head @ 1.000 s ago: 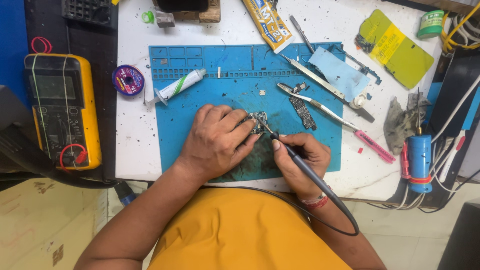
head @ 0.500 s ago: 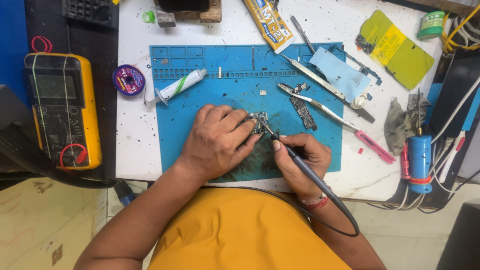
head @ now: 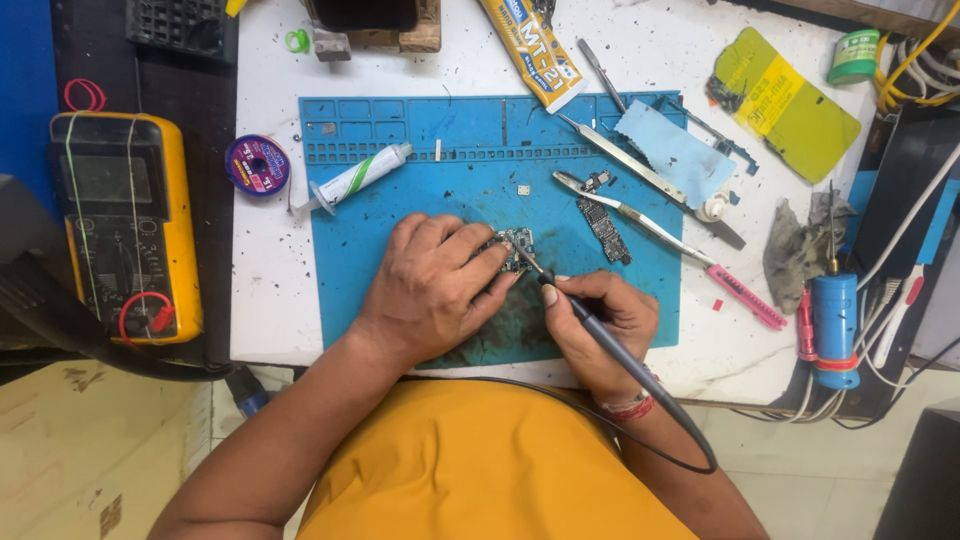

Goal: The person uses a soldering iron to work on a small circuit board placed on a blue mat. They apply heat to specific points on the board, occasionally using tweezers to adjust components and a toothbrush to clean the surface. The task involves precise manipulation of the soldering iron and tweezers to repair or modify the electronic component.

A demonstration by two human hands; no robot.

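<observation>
A small circuit board [head: 513,247] is pinned flat on the blue work mat [head: 400,215], near its middle, by the fingertips of the left hand [head: 432,285], which is pressed down over it. A soldering iron [head: 590,325] is gripped like a pen in the right hand [head: 598,325], its tip set against the board's edge. Just right of the board lie a second dark board [head: 603,228] and tweezers [head: 610,203]. A white syringe tube [head: 355,179] lies at the mat's upper left, and a yellow multimeter [head: 122,225] sits well apart on the left.

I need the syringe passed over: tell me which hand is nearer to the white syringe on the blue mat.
Left. The left hand lies just below and right of the syringe; the right hand, holding the soldering iron, sits farther right.
</observation>
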